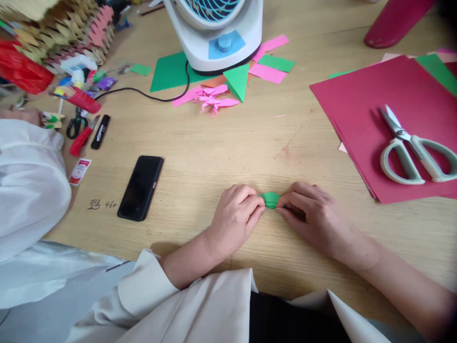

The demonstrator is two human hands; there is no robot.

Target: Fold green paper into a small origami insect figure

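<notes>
A small folded piece of green paper (270, 200) is held just above or on the wooden table, with a crease line running across it. My left hand (237, 212) pinches its left end between thumb and fingers. At the right end, my right hand (312, 214) grips it the same way, fingers curled. Both hands hide the paper's ends. Off to the right, white-handled scissors (405, 138) lie partly open on a stack of red paper sheets (357, 100).
A black phone (140, 188) lies left of my hands. Further back stand a white fan (228, 45), pink folded paper figures (216, 100) and green paper (167, 74). At far left are a person's white sleeve (32, 181), a red-handled knife (84, 138) and a black marker (100, 132).
</notes>
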